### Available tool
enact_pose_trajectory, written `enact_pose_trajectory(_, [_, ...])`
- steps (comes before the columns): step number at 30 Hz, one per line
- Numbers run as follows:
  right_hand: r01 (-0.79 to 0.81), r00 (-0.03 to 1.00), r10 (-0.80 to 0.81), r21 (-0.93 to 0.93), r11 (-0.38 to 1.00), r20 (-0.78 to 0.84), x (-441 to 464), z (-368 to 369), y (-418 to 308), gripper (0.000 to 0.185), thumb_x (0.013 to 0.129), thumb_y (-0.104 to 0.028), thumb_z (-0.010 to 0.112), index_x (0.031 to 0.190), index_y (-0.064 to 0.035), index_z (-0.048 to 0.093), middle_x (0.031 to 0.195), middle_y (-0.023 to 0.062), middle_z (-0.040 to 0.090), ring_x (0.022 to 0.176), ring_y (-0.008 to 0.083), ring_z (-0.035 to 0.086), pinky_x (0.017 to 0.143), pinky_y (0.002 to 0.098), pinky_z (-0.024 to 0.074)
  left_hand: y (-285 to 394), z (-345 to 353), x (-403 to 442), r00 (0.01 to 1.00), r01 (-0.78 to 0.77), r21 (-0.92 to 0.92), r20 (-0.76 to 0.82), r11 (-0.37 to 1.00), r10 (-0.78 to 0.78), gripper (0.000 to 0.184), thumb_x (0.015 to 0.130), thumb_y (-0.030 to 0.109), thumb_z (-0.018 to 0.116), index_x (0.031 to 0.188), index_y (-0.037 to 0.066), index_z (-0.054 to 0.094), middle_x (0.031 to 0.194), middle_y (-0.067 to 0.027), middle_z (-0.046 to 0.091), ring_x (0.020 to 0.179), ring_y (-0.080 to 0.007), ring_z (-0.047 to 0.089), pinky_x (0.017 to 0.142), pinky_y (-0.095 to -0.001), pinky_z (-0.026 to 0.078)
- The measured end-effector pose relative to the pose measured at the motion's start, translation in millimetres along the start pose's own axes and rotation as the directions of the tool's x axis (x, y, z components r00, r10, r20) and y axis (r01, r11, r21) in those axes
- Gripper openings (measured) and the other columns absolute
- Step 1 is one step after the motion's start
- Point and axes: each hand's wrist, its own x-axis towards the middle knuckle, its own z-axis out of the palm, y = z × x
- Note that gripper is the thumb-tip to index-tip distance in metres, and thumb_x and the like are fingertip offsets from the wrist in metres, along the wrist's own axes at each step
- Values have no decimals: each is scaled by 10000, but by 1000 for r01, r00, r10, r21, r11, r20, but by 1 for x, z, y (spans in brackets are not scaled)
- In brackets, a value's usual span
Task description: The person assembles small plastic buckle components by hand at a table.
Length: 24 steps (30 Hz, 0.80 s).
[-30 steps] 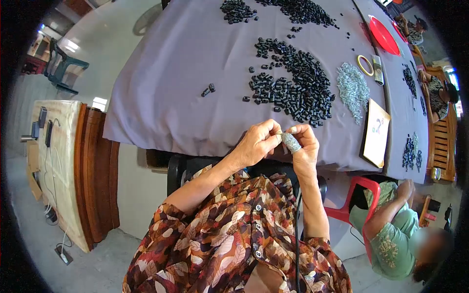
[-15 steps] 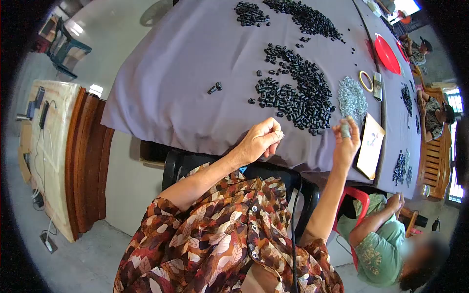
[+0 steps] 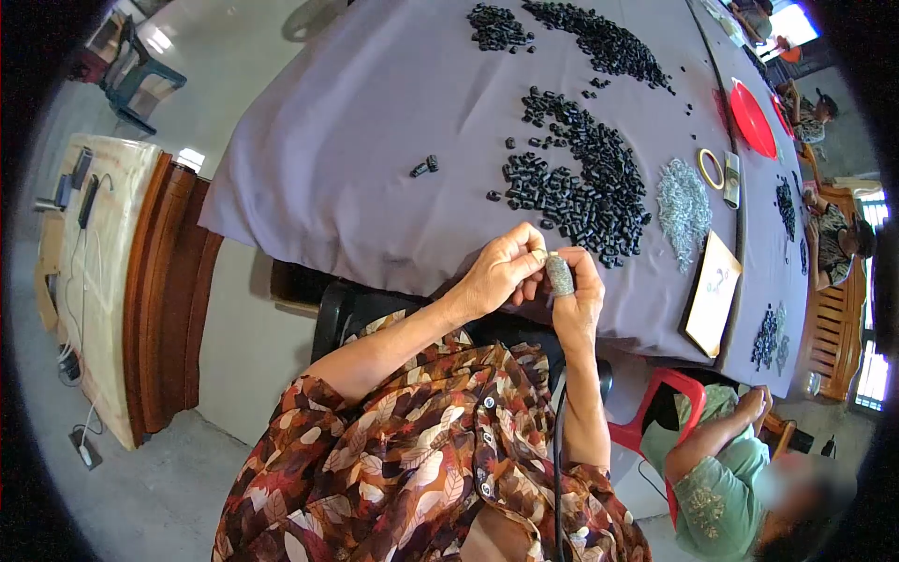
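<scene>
My left hand is in front of the table edge, with thumb and forefinger pinched together. My right hand meets it there, fingertips closed against the left ones. Whatever they pinch is too small to make out. A grey wrapping covers one finger of the right hand. Beyond the hands lies a large pile of small black cylindrical pieces. To its right is a heap of small clear, shiny pieces. A few black pieces lie apart on the left.
A purple-grey cloth covers the table. On the right are a board with markings, a tape roll and a red tray. More black pieces lie at the back. Beside me sits a person in green.
My right hand has moved left from beside the clear pieces to meet my left hand. The left hand keeps its pinch in nearly the same place. The view has shifted slightly.
</scene>
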Motion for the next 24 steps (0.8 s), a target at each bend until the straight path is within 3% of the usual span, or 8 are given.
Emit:
enact_pose_trajectory(2, [59, 998, -60, -48, 997, -22, 0, 1, 2, 37, 866, -31, 513, 838, -9, 509, 728, 25, 538, 647, 85, 482, 577, 250, 424, 0, -1, 0, 999, 17, -51, 29, 999, -16, 120, 935, 169, 432, 880, 65, 450, 689, -24, 509, 537, -77, 513, 442, -199, 413])
enact_pose_trajectory(8, [83, 996, -79, -88, 993, 45, -3, -4, 2, 42, 837, 30, 460, 857, 4, 487, 725, 77, 522, 629, 138, 479, 591, 259, 415, 5, 0, -1, 996, 73, 120, 51, 990, -80, 131, 946, 174, 416, 886, 65, 457, 674, -11, 507, 499, -67, 487, 428, -195, 394])
enact_pose_trajectory(11, [105, 994, -103, -63, 992, 45, -4, -3, -1, 52, 825, 40, 462, 859, 11, 487, 732, 84, 524, 626, 159, 486, 595, 264, 417, -3, 1, 0, 999, -29, 124, 25, 992, 26, 135, 948, 177, 417, 880, 71, 465, 653, -2, 495, 483, -57, 455, 413, -192, 353])
enact_pose_trajectory(15, [127, 992, -125, -102, 987, 30, -4, -2, 9, 41, 845, 20, 481, 883, 9, 492, 716, 94, 525, 647, 172, 508, 596, 275, 425, 0, 4, -2, 1000, -4, 64, -28, 998, 6, 151, 950, 189, 411, 862, 78, 462, 636, 3, 479, 476, -49, 433, 406, -189, 323])
enact_pose_trajectory(18, [110, 994, -99, -242, 964, 56, 0, -20, 8, 44, 850, -1, 503, 893, -6, 496, 683, 79, 523, 626, 143, 500, 571, 272, 419, 0, 5, -1, 999, -8, 26, -35, 1000, 9, 151, 949, 195, 407, 861, 82, 456, 645, 0, 478, 478, -47, 439, 400, -184, 323])
enact_pose_trajectory(19, [-27, 999, 34, -207, 978, 32, 2, -30, 8, 43, 856, -27, 521, 894, -23, 502, 661, 55, 524, 589, 119, 490, 539, 270, 412, 2, 5, -2, 1000, 3, 49, -30, 999, -2, 149, 947, 195, 406, 862, 83, 454, 650, 0, 480, 478, -47, 441, 397, -182, 321])
enact_pose_trajectory(22, [-80, 986, 39, -248, 965, -164, 12, -67, 18, 39, 861, -32, 517, 899, -36, 507, 679, 36, 516, 596, 91, 481, 534, 254, 405, 2, 3, -1, 999, 36, 65, 0, 997, -36, 122, 938, 182, 413, 882, 83, 457, 681, -12, 494, 476, -48, 450, 381, -175, 321])
enact_pose_trajectory(24, [66, 930, -193, -374, 925, -313, 24, -92, 37, 50, 873, -27, 514, 923, -29, 516, 730, 9, 503, 611, 73, 471, 526, 215, 400, -1, 2, 0, 999, 42, 35, 4, 999, -42, 118, 937, 178, 413, 886, 82, 460, 684, -17, 497, 476, -48, 452, 378, -173, 324])
